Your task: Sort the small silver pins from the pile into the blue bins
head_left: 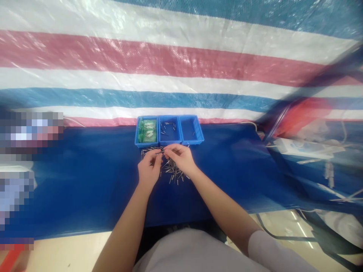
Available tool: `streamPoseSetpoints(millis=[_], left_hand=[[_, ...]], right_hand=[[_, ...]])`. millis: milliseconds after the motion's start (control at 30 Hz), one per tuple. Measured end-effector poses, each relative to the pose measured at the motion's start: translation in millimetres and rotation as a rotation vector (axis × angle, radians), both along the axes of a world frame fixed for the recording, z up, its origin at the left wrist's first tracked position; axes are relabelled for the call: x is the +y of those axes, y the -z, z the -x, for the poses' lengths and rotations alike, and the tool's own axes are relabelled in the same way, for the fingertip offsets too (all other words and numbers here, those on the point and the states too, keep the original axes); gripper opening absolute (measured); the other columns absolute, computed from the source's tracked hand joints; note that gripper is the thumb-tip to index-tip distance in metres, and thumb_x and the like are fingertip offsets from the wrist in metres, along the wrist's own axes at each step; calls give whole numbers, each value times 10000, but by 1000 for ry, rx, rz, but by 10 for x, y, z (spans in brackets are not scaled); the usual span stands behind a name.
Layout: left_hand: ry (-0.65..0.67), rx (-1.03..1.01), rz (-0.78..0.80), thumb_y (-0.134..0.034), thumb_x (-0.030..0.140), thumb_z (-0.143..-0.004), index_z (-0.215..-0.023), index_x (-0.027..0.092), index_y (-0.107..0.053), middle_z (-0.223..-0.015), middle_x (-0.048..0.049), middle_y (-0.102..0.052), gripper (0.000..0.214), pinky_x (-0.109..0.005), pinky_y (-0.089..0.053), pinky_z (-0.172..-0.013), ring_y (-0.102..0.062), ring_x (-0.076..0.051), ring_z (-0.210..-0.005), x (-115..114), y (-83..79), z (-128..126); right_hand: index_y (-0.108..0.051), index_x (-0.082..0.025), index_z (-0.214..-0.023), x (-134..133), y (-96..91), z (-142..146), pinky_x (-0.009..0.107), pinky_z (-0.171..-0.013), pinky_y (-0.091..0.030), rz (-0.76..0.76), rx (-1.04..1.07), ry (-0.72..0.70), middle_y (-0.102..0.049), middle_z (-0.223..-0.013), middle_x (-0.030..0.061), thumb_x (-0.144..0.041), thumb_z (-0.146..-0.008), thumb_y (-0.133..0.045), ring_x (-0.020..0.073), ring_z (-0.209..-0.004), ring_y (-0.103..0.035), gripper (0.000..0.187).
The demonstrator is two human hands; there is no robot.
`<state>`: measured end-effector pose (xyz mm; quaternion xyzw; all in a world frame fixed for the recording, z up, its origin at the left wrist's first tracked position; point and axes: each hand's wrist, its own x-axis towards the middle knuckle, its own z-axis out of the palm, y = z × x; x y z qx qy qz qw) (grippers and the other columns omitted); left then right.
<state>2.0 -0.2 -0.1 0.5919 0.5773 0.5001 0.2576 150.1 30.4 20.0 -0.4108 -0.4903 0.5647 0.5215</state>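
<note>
My left hand (149, 165) is pinched, with a thin dark metal pin (159, 153) between its fingertips. The fingertips of my right hand (180, 156) are closed at the other end of that pin, close to the left ones. Beneath and around both hands a loose pile of thin metal pins (175, 170) lies on the blue table (93, 181). Part of the pile is hidden by the hands. Details of the pin are too small to make out.
Behind the hands, three blue bins stand side by side. The left bin (137, 138) holds green bags with pale pieces, the middle bin (170, 140) several pins, the right bin (188, 126) a small piece. A striped sheet (181, 60) hangs behind.
</note>
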Motion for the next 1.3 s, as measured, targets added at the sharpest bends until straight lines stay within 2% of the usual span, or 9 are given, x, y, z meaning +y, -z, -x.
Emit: streamPoseSetpoints(millis=[100,333,500,567,733,1000,1067,1200,1300], left_hand=[[-4,21,-11,-559,414,-920,-1016,210,-664,-785,-2,-695,249,-235,-516,-667,-646,-105,-632,9,-5,16],[-20,115,17,-498,422,-954,-842,201,-665,-618,19,-648,299,-229,-483,-644,-616,-107,-590,-8,-30,63],[18,-19,18,-575,457,-905,-1064,217,-691,-739,2,-712,310,-251,-542,-660,-659,-121,-619,-1,-27,22],[22,-33,17,-585,446,-900,-1073,219,-693,-753,1,-717,306,-250,-546,-649,-657,-116,-607,1,-32,9],[-2,84,4,-547,407,-929,-916,204,-690,-660,23,-667,249,-233,-495,-645,-629,-105,-606,-7,-40,34],[-15,146,-19,-513,405,-946,-644,193,-633,-562,21,-610,389,-236,-425,-590,-577,-101,-554,-5,-19,77],[-25,131,-17,-542,416,-930,-699,194,-672,-594,18,-634,345,-235,-443,-609,-596,-106,-579,0,-15,65],[-57,53,-4,-638,426,-867,-1001,210,-712,-672,24,-683,265,-229,-495,-653,-639,-110,-615,6,-8,30],[-29,21,-15,-615,410,-886,-1033,212,-706,-704,21,-692,263,-224,-507,-649,-637,-98,-591,12,2,23]], right_hand=[[-735,-191,-864,-5,0,2,287,-672,-570,9,-18,-18,-724,-748,24,-456,-742,-783,128,-664,-661,295],[-744,-189,-860,-27,-16,29,291,-662,-580,16,-50,-54,-739,-769,32,-467,-728,-789,139,-664,-674,311],[-740,-193,-840,-24,-24,28,293,-660,-578,2,-6,-42,-733,-767,26,-470,-727,-789,135,-662,-661,303],[-743,-196,-839,-26,-36,25,296,-663,-574,-4,1,-47,-733,-778,27,-455,-733,-787,134,-664,-654,283],[-746,-197,-837,-36,-52,31,294,-662,-573,-13,-20,-62,-735,-787,30,-432,-733,-789,133,-659,-653,260],[-737,-184,-843,-27,-29,44,264,-631,-549,4,9,-120,-711,-732,12,-400,-747,-782,116,-628,-636,240],[-736,-182,-843,-20,-32,36,257,-631,-546,2,21,-116,-707,-726,9,-392,-752,-781,110,-628,-632,234],[-739,-178,-863,1,-29,10,248,-634,-540,14,17,-66,-707,-727,9,-405,-754,-781,106,-637,-632,255],[-741,-181,-875,12,-19,1,253,-653,-544,28,28,-52,-709,-725,9,-413,-748,-785,107,-644,-636,268]])
